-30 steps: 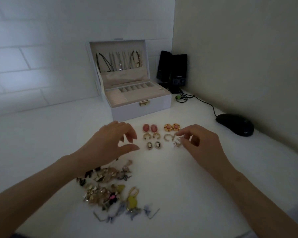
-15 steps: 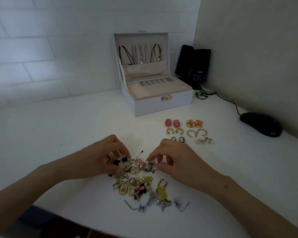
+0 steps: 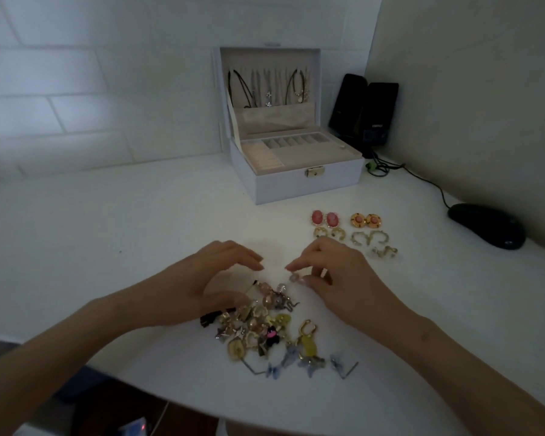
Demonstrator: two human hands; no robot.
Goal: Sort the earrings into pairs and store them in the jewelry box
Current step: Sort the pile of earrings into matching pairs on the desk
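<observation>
Near the table's [image 3: 139, 231] front edge, sorting — pinching a pale earring [image 3: 294, 277] with the right hand [image 3: 337, 278] above the loose pile [image 3: 265, 328], left hand [image 3: 214, 278] loosely curved, empty; next, seeking its match, jewelry box [image 3: 306, 187] open at the back.

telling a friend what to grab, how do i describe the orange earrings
Find the open white jewelry box. In the row of sorted pairs nearest it, the round orange gold-rimmed earrings lie right of the pink oval earrings, the only orange pair.
</observation>
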